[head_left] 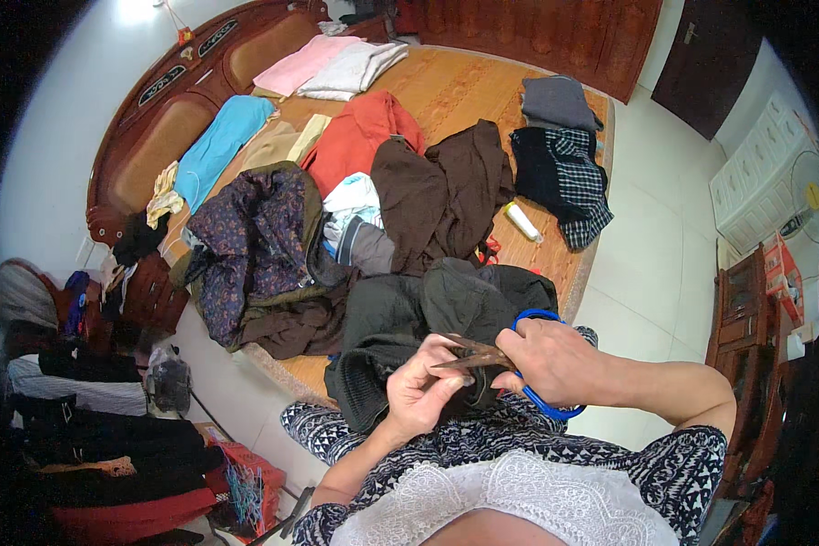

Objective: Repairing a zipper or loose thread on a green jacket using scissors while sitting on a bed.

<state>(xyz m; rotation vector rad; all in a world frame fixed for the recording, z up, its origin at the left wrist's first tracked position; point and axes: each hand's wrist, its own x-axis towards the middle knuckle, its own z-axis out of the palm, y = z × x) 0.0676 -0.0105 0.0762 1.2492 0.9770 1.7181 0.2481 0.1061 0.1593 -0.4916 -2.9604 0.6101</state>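
Observation:
My right hand (pixel 560 364) grips scissors by their blue handles, fingers through the loops. The dark, worn-looking scissor blades (pixel 475 357) point left and stand apart. Their tips reach my left hand (pixel 419 391), which is closed in a pinch just beside the lower blade. What its fingertips hold is too small to make out. Under both hands a dark grey-black garment (pixel 387 318) with a ribbed edge lies bunched across the bed's edge and my lap.
On the bed lie a patterned purple jacket (pixel 250 241), brown clothing (pixel 441 196), a red garment (pixel 359 136) and a blue cloth (pixel 223 146). A white tube (pixel 523 222) rests near a checked garment (pixel 573 182). Clothes are piled at lower left; a wooden cabinet (pixel 742 318) stands right.

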